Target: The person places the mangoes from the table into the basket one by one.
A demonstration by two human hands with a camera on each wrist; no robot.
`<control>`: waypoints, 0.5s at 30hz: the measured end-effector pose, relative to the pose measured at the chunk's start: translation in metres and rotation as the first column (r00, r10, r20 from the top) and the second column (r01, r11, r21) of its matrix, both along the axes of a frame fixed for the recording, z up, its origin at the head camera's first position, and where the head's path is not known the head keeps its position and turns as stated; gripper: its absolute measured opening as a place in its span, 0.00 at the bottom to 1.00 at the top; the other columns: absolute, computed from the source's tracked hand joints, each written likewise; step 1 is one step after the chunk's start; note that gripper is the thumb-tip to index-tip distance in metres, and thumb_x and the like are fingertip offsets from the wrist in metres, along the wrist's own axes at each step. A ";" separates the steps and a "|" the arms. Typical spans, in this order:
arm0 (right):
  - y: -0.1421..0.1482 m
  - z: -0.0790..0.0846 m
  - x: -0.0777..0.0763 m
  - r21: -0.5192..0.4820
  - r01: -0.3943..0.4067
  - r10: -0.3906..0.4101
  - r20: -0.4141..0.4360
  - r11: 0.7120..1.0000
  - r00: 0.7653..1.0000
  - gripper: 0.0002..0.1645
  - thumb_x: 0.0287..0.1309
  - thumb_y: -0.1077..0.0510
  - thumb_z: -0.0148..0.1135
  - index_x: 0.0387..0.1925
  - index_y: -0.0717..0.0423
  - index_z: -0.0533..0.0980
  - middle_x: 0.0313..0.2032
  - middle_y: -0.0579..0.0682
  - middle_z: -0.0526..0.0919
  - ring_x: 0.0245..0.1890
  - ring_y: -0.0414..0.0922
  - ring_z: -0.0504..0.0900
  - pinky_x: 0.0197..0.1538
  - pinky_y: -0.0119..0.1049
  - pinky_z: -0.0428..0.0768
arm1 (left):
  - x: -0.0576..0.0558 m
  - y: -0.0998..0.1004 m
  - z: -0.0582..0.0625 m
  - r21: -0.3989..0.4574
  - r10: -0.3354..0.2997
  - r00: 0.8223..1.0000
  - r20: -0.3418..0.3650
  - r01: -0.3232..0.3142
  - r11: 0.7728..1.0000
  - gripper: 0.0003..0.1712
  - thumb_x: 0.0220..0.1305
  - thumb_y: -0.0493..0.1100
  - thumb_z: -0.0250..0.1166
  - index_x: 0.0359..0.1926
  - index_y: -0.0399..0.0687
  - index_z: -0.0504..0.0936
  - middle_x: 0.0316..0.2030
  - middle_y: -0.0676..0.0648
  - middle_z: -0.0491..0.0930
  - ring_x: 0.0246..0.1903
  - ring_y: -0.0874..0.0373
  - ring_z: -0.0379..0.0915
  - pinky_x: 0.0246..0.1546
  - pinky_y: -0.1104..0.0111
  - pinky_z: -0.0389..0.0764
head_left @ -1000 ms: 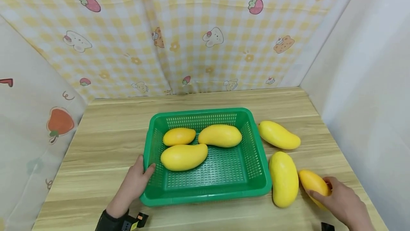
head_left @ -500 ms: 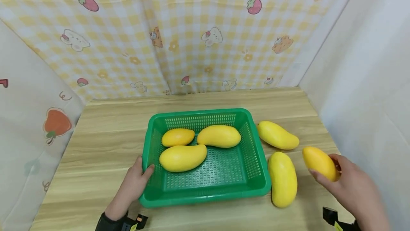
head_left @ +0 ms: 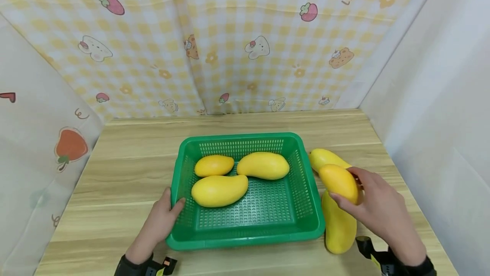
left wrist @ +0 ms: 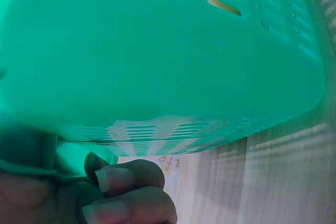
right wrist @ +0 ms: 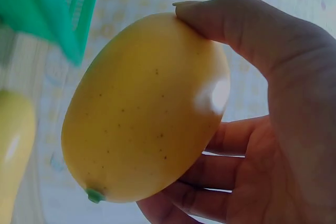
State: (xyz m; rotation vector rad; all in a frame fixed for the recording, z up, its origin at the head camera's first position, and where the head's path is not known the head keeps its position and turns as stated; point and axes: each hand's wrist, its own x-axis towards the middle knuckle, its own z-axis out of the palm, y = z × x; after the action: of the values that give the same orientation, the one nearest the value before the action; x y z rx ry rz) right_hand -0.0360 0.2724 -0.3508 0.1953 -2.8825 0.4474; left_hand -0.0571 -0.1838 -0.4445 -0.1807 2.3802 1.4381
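Note:
My right hand [head_left: 379, 203] grips an orange-yellow mango [head_left: 339, 183] between thumb and fingers, held up to the right of the green basket [head_left: 245, 241]. In the right wrist view this mango [right wrist: 147, 108] shows small dark specks and a green stem end. My left hand [head_left: 160, 216] grips the basket's left rim, thumb inside; in the left wrist view its curled fingers [left wrist: 131, 192] sit beneath the rim. Inside the basket lie three mangoes: a small one [head_left: 214, 166], a larger one [head_left: 263, 166] and another in front [head_left: 220, 191].
Two more yellow mangoes lie on the wooden table [head_left: 126, 174] right of the basket: a rear one [head_left: 325, 157], partly hidden by the held mango, and a front one [head_left: 340, 229]. A checked curtain [head_left: 229, 67] hangs behind; a white wall [head_left: 432, 118] stands at the right.
My right hand has lifted the orange-yellow mango off the table and carried it left, toward the basket's right side. My left hand stays on the rim.

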 end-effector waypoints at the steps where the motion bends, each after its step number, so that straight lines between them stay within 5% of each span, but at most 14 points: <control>1: -0.005 0.002 -0.002 0.016 -0.020 0.020 -0.003 1.000 1.000 0.41 0.42 0.40 0.75 0.51 0.63 0.73 0.39 0.60 0.79 0.31 0.51 0.76 0.22 0.41 0.72 | 0.000 0.000 0.000 0.004 0.000 1.000 -0.001 0.000 1.000 0.18 0.73 0.40 0.49 0.57 0.33 0.59 0.36 0.39 0.77 0.28 0.52 0.80 0.23 0.63 0.82; 15: -0.062 0.012 -0.037 0.091 -0.273 0.281 -0.090 0.958 0.956 0.40 0.42 0.36 0.71 0.49 0.60 0.74 0.36 0.53 0.79 0.30 0.45 0.75 0.23 0.35 0.72 | 0.000 0.000 0.001 0.009 -0.011 1.000 -0.024 0.011 1.000 0.19 0.73 0.40 0.48 0.58 0.33 0.59 0.37 0.37 0.76 0.29 0.51 0.80 0.23 0.63 0.82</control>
State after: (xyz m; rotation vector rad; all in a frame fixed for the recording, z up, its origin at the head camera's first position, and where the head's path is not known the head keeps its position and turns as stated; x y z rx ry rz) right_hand -0.0729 0.2104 -0.3385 0.6231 -2.7823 0.3592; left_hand -0.0571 -0.1841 -0.4434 -0.1484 2.3902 1.4535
